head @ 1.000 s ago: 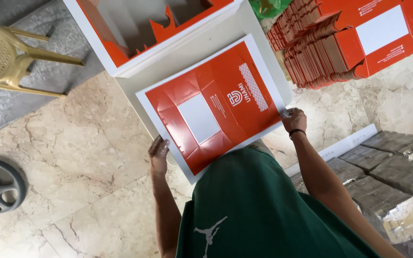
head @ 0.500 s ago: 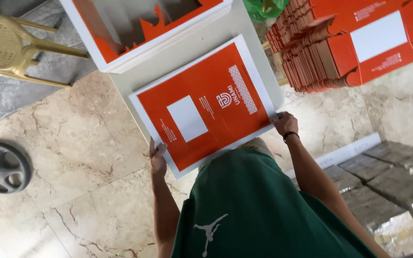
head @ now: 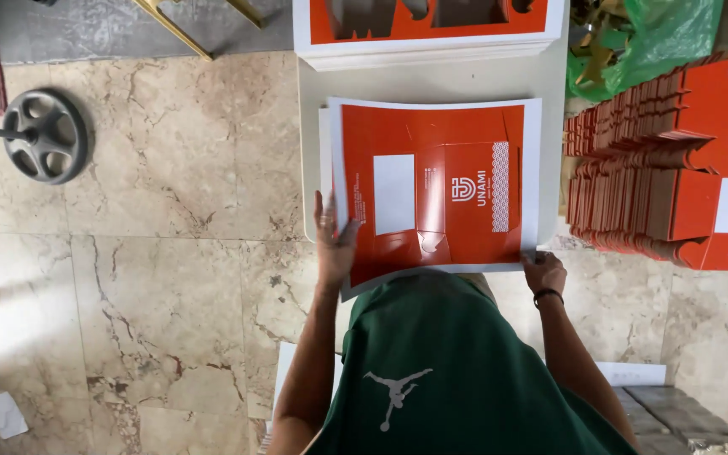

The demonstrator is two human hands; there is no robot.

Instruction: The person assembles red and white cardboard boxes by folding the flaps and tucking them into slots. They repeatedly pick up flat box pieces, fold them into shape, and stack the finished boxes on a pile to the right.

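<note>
An orange printed cardboard sheet [head: 431, 190] with a white border and a white rectangle lies flat on a narrow white table [head: 431, 84]. My left hand [head: 334, 240] grips the sheet's near left edge, thumb on top. At the near right corner my right hand [head: 543, 271], a dark band on its wrist, pinches the sheet. More white sheets show under its left edge. My green shirt [head: 448, 362] hides the sheet's near edge.
A stack of die-cut orange sheets [head: 427, 25] lies at the table's far end. Piles of folded orange boxes [head: 676, 160] stand to the right, a green plastic bag [head: 650, 42] behind them. A round metal base [head: 46, 135] stands on the marble floor at left. Grey bundles [head: 684, 417] lie at bottom right.
The sheet has turned from tilted to square with the table and lies flat. Both hands keep hold of its near edge. The camera view shifted left and straightened.
</note>
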